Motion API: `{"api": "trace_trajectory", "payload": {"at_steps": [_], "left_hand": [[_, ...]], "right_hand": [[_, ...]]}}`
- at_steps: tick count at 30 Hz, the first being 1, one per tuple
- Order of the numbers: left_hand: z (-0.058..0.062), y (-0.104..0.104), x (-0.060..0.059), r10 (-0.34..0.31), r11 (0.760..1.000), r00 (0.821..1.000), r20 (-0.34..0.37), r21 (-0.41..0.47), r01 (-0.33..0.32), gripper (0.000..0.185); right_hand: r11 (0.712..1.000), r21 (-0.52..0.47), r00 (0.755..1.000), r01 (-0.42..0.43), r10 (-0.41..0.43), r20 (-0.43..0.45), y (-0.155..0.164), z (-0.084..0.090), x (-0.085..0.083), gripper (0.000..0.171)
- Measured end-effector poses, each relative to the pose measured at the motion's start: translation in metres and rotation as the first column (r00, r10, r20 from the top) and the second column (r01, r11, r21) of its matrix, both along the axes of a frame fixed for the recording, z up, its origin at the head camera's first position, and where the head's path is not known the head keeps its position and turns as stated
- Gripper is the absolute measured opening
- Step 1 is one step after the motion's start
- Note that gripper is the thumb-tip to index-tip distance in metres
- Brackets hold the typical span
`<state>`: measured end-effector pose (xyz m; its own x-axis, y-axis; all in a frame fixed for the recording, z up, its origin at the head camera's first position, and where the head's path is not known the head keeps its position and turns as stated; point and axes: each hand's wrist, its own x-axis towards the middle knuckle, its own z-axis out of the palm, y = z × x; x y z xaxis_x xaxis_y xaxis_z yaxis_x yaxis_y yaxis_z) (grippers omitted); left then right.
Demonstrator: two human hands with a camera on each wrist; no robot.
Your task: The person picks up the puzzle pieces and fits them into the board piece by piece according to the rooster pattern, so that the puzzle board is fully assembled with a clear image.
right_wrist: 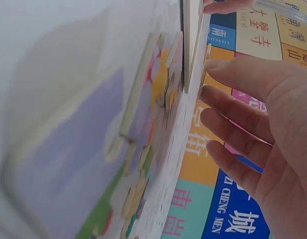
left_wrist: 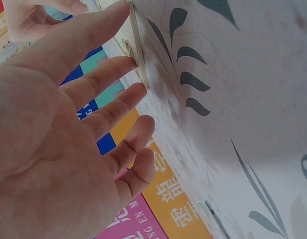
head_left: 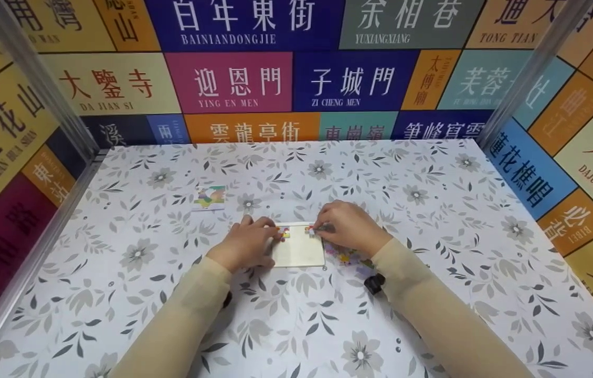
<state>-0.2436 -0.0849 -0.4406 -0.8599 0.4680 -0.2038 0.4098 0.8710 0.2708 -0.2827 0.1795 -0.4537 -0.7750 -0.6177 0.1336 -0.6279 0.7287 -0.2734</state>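
Note:
A small pale puzzle board (head_left: 299, 252) lies flat on the floral tablecloth (head_left: 433, 220) in the middle of the head view. My left hand (head_left: 261, 235) rests at the board's left edge; in the left wrist view its straight fingers (left_wrist: 118, 64) touch the thin board edge (left_wrist: 137, 40). A coloured piece (head_left: 285, 232) sits on the board beside them. My right hand (head_left: 329, 224) is at the board's top right corner, fingertips (right_wrist: 209, 92) against a coloured puzzle piece (head_left: 310, 229). Several loose colourful pieces (head_left: 346, 257) lie under the right wrist, close up as blurred pieces (right_wrist: 143, 134).
A small picture card (head_left: 210, 198) lies to the far left of the board. Walls with coloured sign panels (head_left: 296, 79) close in the table at the back and both sides, with metal posts (head_left: 39, 79) at the corners. A black wrist mount (head_left: 374, 283) sits on the right forearm.

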Motion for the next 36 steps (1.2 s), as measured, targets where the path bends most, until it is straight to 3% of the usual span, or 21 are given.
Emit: {"api": "trace_trajectory", "payload": {"at_steps": [25,36], "left_hand": [[0.003,-0.001,0.0,-0.026,0.999,1.0,-0.009,-0.027,0.025,0.051],[0.003,0.0,0.001,-0.021,1.0,1.0,-0.004,-0.019,0.021,0.053]], "right_hand": [[0.995,0.03,0.994,-0.097,0.099,-0.053,-0.036,-0.003,-0.007,0.012],[0.992,0.08,0.995,-0.092,0.095,-0.029,-0.043,-0.003,-0.009,0.012]]}}
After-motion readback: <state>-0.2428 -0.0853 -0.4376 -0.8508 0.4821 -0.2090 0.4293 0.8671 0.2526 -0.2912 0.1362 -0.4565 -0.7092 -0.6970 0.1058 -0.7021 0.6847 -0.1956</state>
